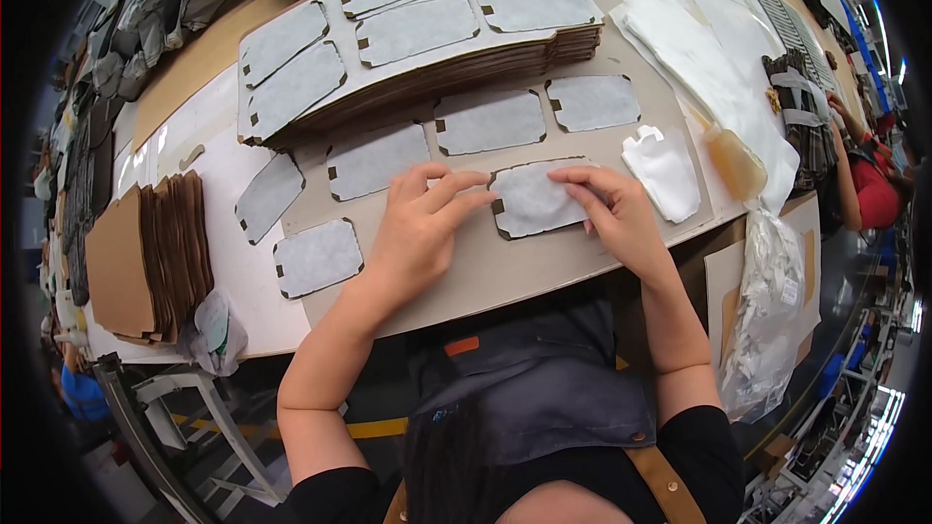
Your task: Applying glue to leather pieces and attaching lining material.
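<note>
A pale rectangular fabric piece (pixel 534 199) with dark edges and dark corner tabs lies in front of me on a grey board (pixel 442 281). My right hand (pixel 616 218) grips its right side, finger and thumb on the pale face. At the piece's left edge is my left hand (pixel 422 223), its index finger and thumb stretched out and slightly apart; nothing shows between them. Similar pieces lie behind, among them a middle one (pixel 490 123), a right one (pixel 594 103) and a left one (pixel 379 160). Another piece (pixel 318 258) rests left of my left forearm.
A thick brown-edged stack (pixel 437 82) topped with pale pieces stands at the back. Brown panels (pixel 146 262) are stacked on the left. To the right are white cut pieces (pixel 662 175), a bottle of yellowish liquid (pixel 735 165) and white sheeting (pixel 699 73). A clear plastic bag (pixel 767 311) hangs beside the table.
</note>
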### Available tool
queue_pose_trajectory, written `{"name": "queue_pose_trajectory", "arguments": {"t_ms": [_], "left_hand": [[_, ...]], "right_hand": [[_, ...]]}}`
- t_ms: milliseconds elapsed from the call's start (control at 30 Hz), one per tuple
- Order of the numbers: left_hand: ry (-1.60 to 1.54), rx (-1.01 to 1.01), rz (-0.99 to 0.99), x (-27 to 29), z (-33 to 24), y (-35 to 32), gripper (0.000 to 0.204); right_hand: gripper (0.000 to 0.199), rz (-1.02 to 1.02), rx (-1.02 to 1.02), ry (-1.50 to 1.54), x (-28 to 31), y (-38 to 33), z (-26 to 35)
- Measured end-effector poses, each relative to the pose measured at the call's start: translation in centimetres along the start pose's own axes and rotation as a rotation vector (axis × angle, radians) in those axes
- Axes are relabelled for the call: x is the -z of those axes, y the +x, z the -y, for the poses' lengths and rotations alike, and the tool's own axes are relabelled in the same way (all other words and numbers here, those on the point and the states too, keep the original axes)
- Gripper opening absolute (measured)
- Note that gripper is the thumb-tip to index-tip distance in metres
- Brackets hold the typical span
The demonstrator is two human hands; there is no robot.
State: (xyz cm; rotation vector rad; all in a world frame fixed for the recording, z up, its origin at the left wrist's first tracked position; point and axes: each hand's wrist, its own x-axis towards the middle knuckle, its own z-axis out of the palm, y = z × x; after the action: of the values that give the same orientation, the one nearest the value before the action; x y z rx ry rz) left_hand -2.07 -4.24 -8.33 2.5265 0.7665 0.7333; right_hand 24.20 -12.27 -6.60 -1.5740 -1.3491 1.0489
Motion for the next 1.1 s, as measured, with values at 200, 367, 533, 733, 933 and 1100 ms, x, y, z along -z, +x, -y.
{"name": "queue_pose_trajectory", "arguments": {"t_ms": [200, 367, 533, 733, 933, 1100], "left_hand": [[0.078, -0.071, 0.108, -0.3, -0.6, -0.1, 0.054], [0.122, -0.099, 0.122, -0.3, -0.9, -0.1, 0.051], [0.179, -0.102, 0.135, -0.3, -1.3, 0.0, 0.053], [0.225, -0.116, 0.139, -0.3, -1.6, 0.0, 0.051], [0.249, -0.124, 0.133, -0.3, -2.0, 0.1, 0.050], [0.276, -0.114, 0.141, -0.4, -2.1, 0.1, 0.048]], "right_hand": [[0.026, -0.001, 0.011, -0.003, 0.0, 0.0, -0.3], [0.025, -0.021, 0.109, -0.078, 0.1, 0.0, 0.0], [0.025, -0.020, 0.130, -0.222, 1.4, -0.3, 0.2], [0.023, -0.105, 0.124, -0.095, 1.7, -0.4, -0.5], [0.021, -0.162, 0.200, -0.228, 1.4, -0.5, -1.3], [0.021, -0.181, 0.226, -0.301, 1.3, -0.5, -1.3]]}}
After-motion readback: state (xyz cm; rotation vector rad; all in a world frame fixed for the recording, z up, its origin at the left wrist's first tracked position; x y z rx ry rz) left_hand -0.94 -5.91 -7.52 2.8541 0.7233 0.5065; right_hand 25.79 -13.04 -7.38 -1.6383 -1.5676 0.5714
